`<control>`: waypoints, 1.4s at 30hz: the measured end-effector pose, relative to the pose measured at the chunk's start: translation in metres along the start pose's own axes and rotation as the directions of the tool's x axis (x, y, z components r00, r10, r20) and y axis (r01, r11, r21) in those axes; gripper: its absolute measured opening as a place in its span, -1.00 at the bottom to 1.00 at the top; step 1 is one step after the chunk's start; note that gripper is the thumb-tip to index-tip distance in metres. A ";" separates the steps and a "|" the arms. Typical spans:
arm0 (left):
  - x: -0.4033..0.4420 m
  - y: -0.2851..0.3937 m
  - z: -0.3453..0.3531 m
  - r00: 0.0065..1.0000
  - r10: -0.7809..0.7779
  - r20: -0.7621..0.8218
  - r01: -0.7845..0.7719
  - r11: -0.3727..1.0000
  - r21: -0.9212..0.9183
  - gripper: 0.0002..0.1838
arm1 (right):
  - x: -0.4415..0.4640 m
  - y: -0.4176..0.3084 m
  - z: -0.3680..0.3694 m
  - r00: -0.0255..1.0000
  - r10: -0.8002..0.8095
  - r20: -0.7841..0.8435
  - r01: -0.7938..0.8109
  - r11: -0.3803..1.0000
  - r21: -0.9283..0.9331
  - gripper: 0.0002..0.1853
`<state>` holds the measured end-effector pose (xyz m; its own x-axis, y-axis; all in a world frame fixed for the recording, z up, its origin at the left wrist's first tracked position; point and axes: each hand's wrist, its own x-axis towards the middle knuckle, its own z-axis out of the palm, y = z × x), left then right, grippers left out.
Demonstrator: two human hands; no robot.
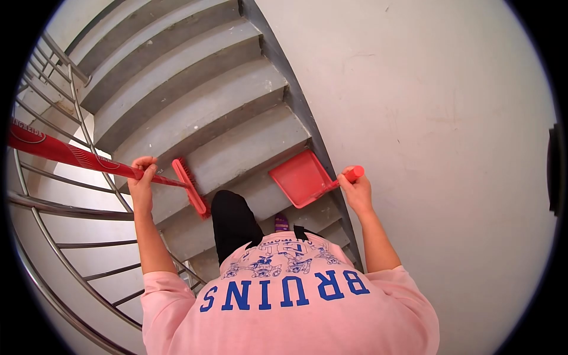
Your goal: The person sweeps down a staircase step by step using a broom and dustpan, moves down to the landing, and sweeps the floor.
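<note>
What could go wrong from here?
1. The left hand grips the broom and the right hand the dustpan, so a misstep on the stairs might leave no hand free for the railing.
2. The broom's handle crosses the railing in this view; turning it could knock the bars.
3. The dustpan is held by its handle; if it tips, any dirt inside could spill.

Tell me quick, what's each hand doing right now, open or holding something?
Left hand: closed, holding the red long-handled broom.
Right hand: closed, holding the red dustpan.
</note>
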<state>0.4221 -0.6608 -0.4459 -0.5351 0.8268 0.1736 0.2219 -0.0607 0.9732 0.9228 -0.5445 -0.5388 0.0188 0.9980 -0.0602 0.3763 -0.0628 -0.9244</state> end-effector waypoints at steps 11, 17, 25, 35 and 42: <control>-0.009 0.004 0.003 1.000 -0.026 0.000 0.026 0.999 -0.026 -0.80 | 0.000 0.020 0.006 0.999 -0.054 -0.005 0.054 0.998 0.017 -0.81; -0.010 -0.007 0.000 0.999 -0.003 0.040 -0.001 0.996 0.088 -0.79 | -0.006 0.012 -0.001 0.998 -0.066 -0.023 0.065 0.995 -0.076 -0.74; 0.001 0.036 -0.006 0.998 0.015 0.061 -0.030 0.970 0.243 -0.70 | -0.004 0.027 -0.012 0.998 0.056 0.031 -0.056 0.998 -0.013 -0.47; 0.022 0.014 -0.003 0.971 -0.121 0.206 0.051 0.947 0.318 -0.73 | -0.028 -0.019 -0.052 0.982 0.124 0.143 -0.074 0.946 -0.317 -0.50; 0.013 -0.065 0.044 0.928 -0.020 0.372 -0.087 0.960 0.267 -0.60 | -0.052 -0.143 -0.047 0.999 -0.007 -0.035 0.010 0.995 0.097 -0.66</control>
<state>0.4364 -0.6214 -0.5137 -0.1974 0.9766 0.0858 0.4767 0.0191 0.8789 0.9122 -0.5874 -0.3859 0.0485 0.9980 -0.0407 0.2844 -0.0528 -0.9572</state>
